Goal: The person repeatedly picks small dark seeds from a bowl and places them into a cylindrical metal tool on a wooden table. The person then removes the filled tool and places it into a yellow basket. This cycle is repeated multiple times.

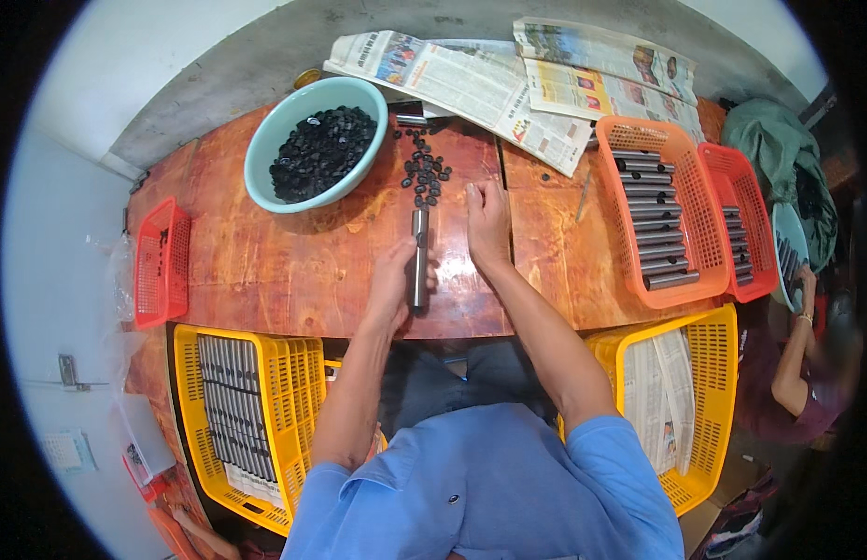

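My left hand is wrapped round a shiny metal tube, which points away from me over the wooden table. A dark hole shows near the tube's far end. To its right, my right hand is curled closed on the tabletop, apart from the tube. What its fingers hold, if anything, is hidden. Just beyond the tube lies a loose cluster of small black oval plugs. More black pieces are heaped in a pale turquoise basin at the far left.
An orange basket of metal tubes stands at right, beside a red basket. Newspapers cover the back. Yellow crates flank me, the left one with tubes. A small red basket is at left. At far right, another person's hand touches a basin.
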### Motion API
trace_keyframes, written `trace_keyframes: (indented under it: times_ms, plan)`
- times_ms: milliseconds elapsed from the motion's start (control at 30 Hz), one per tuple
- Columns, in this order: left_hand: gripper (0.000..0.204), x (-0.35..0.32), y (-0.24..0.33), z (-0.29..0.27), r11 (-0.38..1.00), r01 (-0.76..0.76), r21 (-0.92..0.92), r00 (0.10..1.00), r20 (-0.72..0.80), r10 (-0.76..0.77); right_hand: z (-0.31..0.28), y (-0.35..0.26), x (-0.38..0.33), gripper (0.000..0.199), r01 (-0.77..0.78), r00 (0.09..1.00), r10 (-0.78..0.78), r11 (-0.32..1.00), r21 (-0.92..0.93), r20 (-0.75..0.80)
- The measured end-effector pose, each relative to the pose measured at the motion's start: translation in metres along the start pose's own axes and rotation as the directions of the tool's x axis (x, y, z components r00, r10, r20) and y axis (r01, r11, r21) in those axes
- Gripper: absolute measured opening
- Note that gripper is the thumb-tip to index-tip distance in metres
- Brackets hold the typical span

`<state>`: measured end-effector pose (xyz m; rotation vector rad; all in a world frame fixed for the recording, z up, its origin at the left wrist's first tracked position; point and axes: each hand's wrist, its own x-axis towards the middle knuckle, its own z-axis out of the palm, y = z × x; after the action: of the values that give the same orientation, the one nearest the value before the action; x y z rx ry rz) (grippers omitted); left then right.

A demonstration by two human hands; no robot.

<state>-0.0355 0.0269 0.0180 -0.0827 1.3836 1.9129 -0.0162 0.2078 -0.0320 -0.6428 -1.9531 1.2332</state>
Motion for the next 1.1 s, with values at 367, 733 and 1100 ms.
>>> trace_keyframes:
  times_ms: [367, 733, 1100]
  plan:
    - [0.043, -0.011, -0.015, 0.005, 1.000, -0.029, 0.006, 0.996, 0.089, 0.029, 0.001, -0.001, -0.002, 0.022, 0.055, 0.998, -0.055, 0.999, 0.000, 0.035]
    - [0.038, -0.015, -0.019, 0.021, 1.000, -0.018, -0.016, 0.993, 0.117, 0.020, 0.001, 0.000, 0.000, 0.017, 0.057, 0.997, -0.058, 0.998, 0.031, 0.040]
    - [0.049, -0.008, -0.016, 0.012, 0.999, -0.028, 0.015, 0.996, 0.081, 0.027, 0.000, -0.003, 0.001, 0.017, 0.097, 0.994, -0.097, 0.995, 0.011, 0.051]
